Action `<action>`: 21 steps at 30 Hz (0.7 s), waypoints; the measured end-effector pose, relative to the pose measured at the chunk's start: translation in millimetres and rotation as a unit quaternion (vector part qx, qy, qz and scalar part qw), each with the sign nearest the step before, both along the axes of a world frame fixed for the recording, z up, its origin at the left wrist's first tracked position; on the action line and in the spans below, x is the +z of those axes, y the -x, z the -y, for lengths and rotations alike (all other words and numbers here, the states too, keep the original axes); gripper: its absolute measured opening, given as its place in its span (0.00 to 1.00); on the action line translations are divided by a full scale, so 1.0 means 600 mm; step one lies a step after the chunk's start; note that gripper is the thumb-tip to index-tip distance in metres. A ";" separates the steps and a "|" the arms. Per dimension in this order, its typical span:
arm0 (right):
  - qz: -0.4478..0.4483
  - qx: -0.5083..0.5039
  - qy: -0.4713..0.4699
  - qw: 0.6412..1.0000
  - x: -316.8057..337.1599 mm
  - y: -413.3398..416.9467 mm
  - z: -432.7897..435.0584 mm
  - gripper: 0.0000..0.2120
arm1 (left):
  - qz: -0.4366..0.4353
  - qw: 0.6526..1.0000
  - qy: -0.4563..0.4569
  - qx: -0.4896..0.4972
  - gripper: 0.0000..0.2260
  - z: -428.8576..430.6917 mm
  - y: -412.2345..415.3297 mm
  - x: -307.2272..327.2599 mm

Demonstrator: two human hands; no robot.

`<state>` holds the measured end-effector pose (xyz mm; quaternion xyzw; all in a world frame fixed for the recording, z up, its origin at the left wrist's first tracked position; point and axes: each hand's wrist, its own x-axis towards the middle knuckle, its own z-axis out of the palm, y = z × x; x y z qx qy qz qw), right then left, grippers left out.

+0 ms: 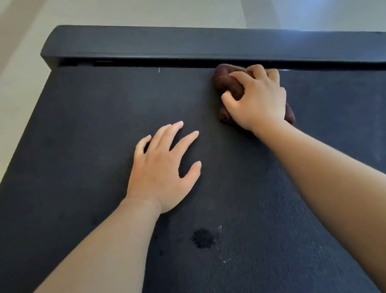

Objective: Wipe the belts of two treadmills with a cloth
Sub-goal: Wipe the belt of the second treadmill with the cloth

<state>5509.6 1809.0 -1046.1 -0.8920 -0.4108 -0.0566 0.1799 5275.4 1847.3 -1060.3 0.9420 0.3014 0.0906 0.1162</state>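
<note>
A black treadmill belt (84, 140) fills most of the head view. My right hand (257, 98) is shut on a bunched dark brown cloth (224, 79), pressing it onto the belt right beside the black side rail (198, 41). Most of the cloth is hidden under my fingers and palm. My left hand (163, 168) lies flat on the belt to the left, fingers spread, holding nothing. A dark wet-looking spot (203, 238) marks the belt nearer to me.
Pale floor (5, 47) lies beyond the rail and along the belt's left edge. A small white speck (159, 70) sits on the belt near the rail. Only one treadmill is in view.
</note>
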 end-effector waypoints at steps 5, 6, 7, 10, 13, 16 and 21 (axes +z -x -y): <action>-0.001 0.003 -0.001 1.000 0.000 -0.020 -0.025 0.22 | 0.001 1.000 0.001 -0.003 0.24 -0.003 -0.001 -0.002; -0.001 0.004 0.004 1.000 0.002 -0.018 -0.022 0.22 | 0.002 1.000 0.002 -0.004 0.23 -0.003 -0.001 -0.002; -0.002 0.007 0.011 1.000 0.004 -0.014 -0.016 0.22 | 0.004 1.000 0.003 -0.004 0.23 -0.003 -0.001 -0.002; -0.006 0.010 0.033 0.999 0.008 0.012 0.011 0.22 | 0.017 1.000 0.000 -0.004 0.23 -0.003 -0.001 -0.005; 0.006 0.011 0.036 0.999 0.002 0.061 0.056 0.22 | 0.028 1.000 -0.008 -0.004 0.23 -0.004 -0.002 -0.010; 0.018 0.005 0.027 0.999 0.001 0.119 0.103 0.22 | 0.033 0.999 -0.006 -0.007 0.22 -0.002 0.000 -0.007; 0.012 -0.010 0.032 0.999 0.002 0.232 0.180 0.21 | 0.014 1.000 0.013 -0.024 0.21 0.039 0.063 -0.003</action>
